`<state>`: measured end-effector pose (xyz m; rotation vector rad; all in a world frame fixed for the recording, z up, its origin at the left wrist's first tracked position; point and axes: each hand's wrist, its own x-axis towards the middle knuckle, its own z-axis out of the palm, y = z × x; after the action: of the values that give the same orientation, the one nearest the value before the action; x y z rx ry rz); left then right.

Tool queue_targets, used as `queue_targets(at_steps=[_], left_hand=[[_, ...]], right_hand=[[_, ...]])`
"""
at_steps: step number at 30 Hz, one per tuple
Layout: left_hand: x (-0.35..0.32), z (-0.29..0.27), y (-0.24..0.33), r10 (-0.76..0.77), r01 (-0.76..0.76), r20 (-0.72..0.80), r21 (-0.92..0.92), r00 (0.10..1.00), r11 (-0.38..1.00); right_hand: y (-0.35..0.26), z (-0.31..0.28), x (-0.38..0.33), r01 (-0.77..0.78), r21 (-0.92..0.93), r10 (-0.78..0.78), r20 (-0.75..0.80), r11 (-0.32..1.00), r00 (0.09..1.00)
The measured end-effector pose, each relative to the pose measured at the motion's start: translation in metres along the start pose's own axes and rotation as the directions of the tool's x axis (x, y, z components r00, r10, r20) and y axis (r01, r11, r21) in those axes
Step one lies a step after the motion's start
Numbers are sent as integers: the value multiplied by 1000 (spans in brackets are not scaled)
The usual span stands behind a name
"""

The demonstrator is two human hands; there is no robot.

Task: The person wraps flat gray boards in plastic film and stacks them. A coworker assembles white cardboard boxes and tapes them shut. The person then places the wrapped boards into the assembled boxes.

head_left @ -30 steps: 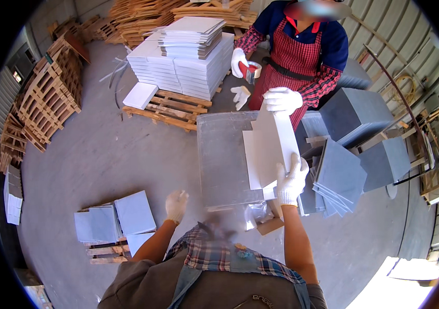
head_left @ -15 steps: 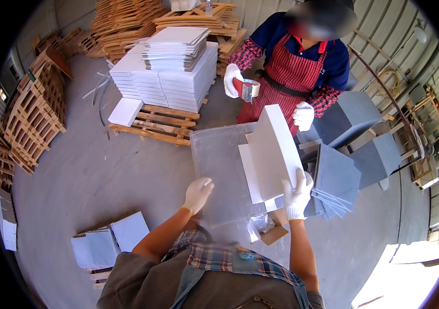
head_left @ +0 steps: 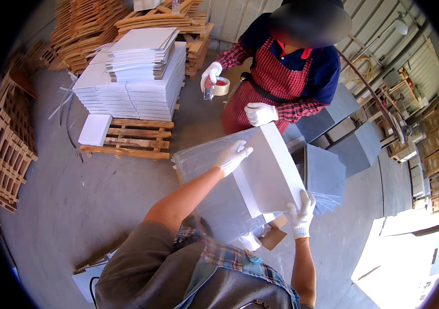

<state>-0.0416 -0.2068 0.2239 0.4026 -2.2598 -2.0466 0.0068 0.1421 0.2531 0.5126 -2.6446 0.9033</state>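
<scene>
One white box (head_left: 273, 172) stands on right part of plastic-covered worktop (head_left: 212, 208). Right hand (head_left: 302, 213) curled around its near right corner, thumb and fingers to either side. Left hand (head_left: 234, 158) loosely open, holding nothing, beside box's left face; contact cannot be told. Co-worker (head_left: 284, 77) blocks far side, holding tape dispenser (head_left: 216, 87). Grey panels (head_left: 326, 172) crowd right side. Brown carton (head_left: 273, 238) at near edge. Far left, stacked white packages (head_left: 132, 95) on wooden pallet (head_left: 139, 139). Lettering on person's shirt (head_left: 219, 288) cut off by lower edge, not legible whole.
</scene>
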Motion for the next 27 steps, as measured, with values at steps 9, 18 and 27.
queue_targets(at_steps=[9, 18, 27], left_hand=[[89, 42, 15, 161, -172, -130, -79, 978, 982], [105, 34, 40, 58, -7, 114, -403, 992, 915], [110, 16, 48, -17, 54, 103, -375, 995, 925]], right_hand=[[-10, 3, 1, -39, 10, 39, -7, 999, 999], [-20, 4, 10, -22, -2, 22, -22, 1000, 1000], [-44, 43, 7, -298, 422, 403, -185, 856, 896]])
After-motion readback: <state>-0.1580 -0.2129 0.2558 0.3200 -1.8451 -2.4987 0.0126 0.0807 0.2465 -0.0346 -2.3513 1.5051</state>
